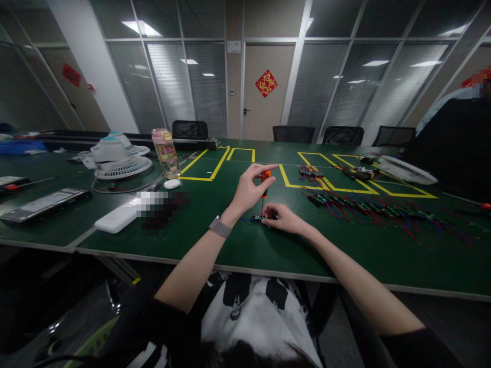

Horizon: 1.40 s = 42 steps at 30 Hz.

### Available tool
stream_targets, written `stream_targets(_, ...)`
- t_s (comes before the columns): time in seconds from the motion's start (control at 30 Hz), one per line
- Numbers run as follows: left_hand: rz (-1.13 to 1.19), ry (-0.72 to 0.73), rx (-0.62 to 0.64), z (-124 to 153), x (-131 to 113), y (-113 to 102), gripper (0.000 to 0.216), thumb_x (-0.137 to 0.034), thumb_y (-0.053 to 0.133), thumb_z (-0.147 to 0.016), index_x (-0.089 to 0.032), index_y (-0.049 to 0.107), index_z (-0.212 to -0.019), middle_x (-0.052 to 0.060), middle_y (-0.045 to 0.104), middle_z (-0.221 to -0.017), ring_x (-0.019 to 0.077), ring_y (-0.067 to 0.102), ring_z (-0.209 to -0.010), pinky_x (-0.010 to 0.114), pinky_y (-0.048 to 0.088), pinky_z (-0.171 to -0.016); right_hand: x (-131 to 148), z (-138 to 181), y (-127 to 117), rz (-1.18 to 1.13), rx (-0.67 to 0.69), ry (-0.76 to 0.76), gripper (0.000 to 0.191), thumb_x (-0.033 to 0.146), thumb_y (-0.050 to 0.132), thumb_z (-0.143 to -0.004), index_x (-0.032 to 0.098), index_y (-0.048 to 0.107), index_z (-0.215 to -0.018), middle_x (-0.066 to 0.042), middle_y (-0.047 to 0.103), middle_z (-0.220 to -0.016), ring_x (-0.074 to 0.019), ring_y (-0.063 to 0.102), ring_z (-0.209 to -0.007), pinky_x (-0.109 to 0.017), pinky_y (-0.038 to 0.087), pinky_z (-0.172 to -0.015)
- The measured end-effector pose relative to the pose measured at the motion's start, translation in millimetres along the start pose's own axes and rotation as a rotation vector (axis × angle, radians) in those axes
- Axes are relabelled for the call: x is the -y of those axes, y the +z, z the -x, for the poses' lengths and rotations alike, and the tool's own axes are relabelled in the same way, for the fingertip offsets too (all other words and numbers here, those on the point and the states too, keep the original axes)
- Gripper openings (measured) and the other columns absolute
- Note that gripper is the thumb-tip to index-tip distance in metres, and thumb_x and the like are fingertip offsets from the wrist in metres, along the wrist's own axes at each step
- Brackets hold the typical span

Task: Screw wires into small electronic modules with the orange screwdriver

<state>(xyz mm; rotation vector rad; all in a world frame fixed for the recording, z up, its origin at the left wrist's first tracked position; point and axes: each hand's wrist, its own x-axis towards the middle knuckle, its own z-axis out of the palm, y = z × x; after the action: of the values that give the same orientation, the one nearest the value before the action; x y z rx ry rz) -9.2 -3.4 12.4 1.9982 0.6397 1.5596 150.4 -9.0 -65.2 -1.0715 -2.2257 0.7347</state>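
My left hand point(253, 186), with a watch on its wrist, holds an upright screwdriver point(265, 193) with an orange handle between thumb and fingers. The index finger stretches over the handle's top. The screwdriver's thin shaft points down at a small circuit board point(256, 219) on the green table. My right hand point(283, 219) pinches the board's right side, and its fingers hide part of it. A dark blue wire sticks out from the board's left end. I cannot tell exactly where the screwdriver tip touches.
Several wired circuit boards point(356, 204) lie in a row on the table point(215, 245) to the right, a smaller bunch point(310, 174) behind. Left are a bottle point(166, 156), white fans point(123, 166), a white box-like device point(118, 217) and a hard drive point(49, 204). A person point(452, 138) is far right.
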Motion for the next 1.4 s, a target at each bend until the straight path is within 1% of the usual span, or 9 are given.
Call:
stream_targets(0.2, 0.209, -0.068, 0.117, 0.2, -5.0, -0.5, 0.029, -0.026, 0.048, -0.090, -0.018, 0.065, -0.112, 0.008, 0.068, -0.102, 0.0165, 0.064, -0.094, 0.030, 0.049, -0.084, 0.6, 0.1, -0.4, 0.008, -0.001, -0.007, 0.008, 0.020, 0.062, -0.074, 0.016, 0.058, -0.079, 0.002, 0.056, -0.068, -0.0116, 0.051, -0.063, -0.023, 0.040, -0.060)
stream_targets(0.4, -0.050, 0.009, -0.025, -0.3, -5.3, -2.0, 0.022, -0.024, 0.056, -0.085, -0.020, 0.070, -0.102, 0.007, 0.062, -0.107, 0.0168, 0.059, -0.100, 0.030, 0.045, -0.090, 0.9, 0.2, -0.3, 0.012, -0.004, -0.004, 0.009, 0.021, 0.062, -0.074, 0.016, 0.058, -0.080, 0.002, 0.056, -0.068, -0.0119, 0.051, -0.063, -0.023, 0.040, -0.061)
stream_targets(0.6, 0.227, -0.063, 0.183, -1.1, -5.9, -4.1, 0.032, -0.022, 0.047, -0.090, -0.018, 0.061, -0.119, 0.010, 0.066, -0.109, 0.0180, 0.063, -0.098, 0.032, 0.049, -0.086, 1.7, 0.5, -0.6, 0.006, -0.001, -0.009, 0.008, 0.020, 0.061, -0.075, 0.016, 0.057, -0.080, 0.002, 0.056, -0.068, -0.0122, 0.050, -0.063, -0.024, 0.040, -0.061)
stream_targets(0.73, -0.002, 0.032, 0.059, 0.8, -4.5, -4.1, 0.023, -0.025, 0.063, -0.081, -0.019, 0.068, -0.103, 0.007, 0.064, -0.099, 0.0144, 0.060, -0.086, 0.029, 0.050, -0.080, 2.0, 0.6, -0.8, 0.004, 0.000, -0.008, 0.008, 0.020, 0.062, -0.074, 0.016, 0.058, -0.080, 0.002, 0.056, -0.067, -0.0124, 0.051, -0.063, -0.024, 0.041, -0.061)
stream_targets(0.83, -0.223, 0.134, -0.038, 1.0, -1.6, -4.8, 0.023, -0.026, 0.065, -0.080, -0.022, 0.069, -0.102, 0.006, 0.059, -0.104, 0.0158, 0.057, -0.096, 0.032, 0.047, -0.090, 2.0, 0.4, -0.3, 0.007, -0.005, 0.003, 0.009, 0.020, 0.062, -0.074, 0.016, 0.058, -0.081, 0.001, 0.057, -0.068, -0.0122, 0.052, -0.064, -0.024, 0.041, -0.061)
stream_targets(0.97, -0.132, 0.127, 0.043, -0.1, -0.2, -5.2, 0.031, -0.020, 0.045, -0.091, -0.022, 0.062, -0.117, 0.007, 0.059, -0.121, 0.0174, 0.055, -0.113, 0.035, 0.042, -0.100, 2.1, 0.2, 0.5, 0.008, -0.007, 0.009, 0.008, 0.020, 0.061, -0.074, 0.016, 0.057, -0.080, 0.002, 0.056, -0.067, -0.0117, 0.050, -0.062, -0.023, 0.039, -0.059)
stream_targets(1.1, 0.009, 0.034, 0.052, -0.6, -0.6, -4.5, 0.033, -0.022, 0.053, -0.087, -0.018, 0.060, -0.119, 0.008, 0.068, -0.107, 0.0161, 0.065, -0.092, 0.030, 0.052, -0.083, 2.2, 0.3, 0.1, 0.005, -0.003, 0.001, 0.008, 0.020, 0.061, -0.074, 0.016, 0.058, -0.080, 0.002, 0.056, -0.067, -0.0120, 0.051, -0.062, -0.023, 0.039, -0.059)
stream_targets(1.23, -0.222, 0.136, -0.034, -0.2, -0.5, -5.6, 0.023, -0.026, 0.065, -0.080, -0.018, 0.068, -0.101, 0.005, 0.066, -0.093, 0.0133, 0.062, -0.082, 0.026, 0.050, -0.077, 1.8, 0.4, -0.2, 0.006, -0.008, 0.002, 0.009, 0.020, 0.062, -0.074, 0.016, 0.058, -0.080, 0.001, 0.057, -0.068, -0.0124, 0.052, -0.064, -0.024, 0.040, -0.061)
stream_targets(1.4, -0.608, 0.301, 0.008, 1.8, -0.4, -8.0, 0.031, -0.022, 0.040, -0.094, -0.018, 0.058, -0.119, 0.007, 0.063, -0.109, 0.0165, 0.057, -0.102, 0.033, 0.044, -0.090, 1.1, 0.2, 0.6, -0.005, -0.008, 0.011, 0.010, 0.020, 0.062, -0.073, 0.016, 0.058, -0.081, 0.002, 0.057, -0.067, -0.0121, 0.052, -0.063, -0.024, 0.041, -0.061)
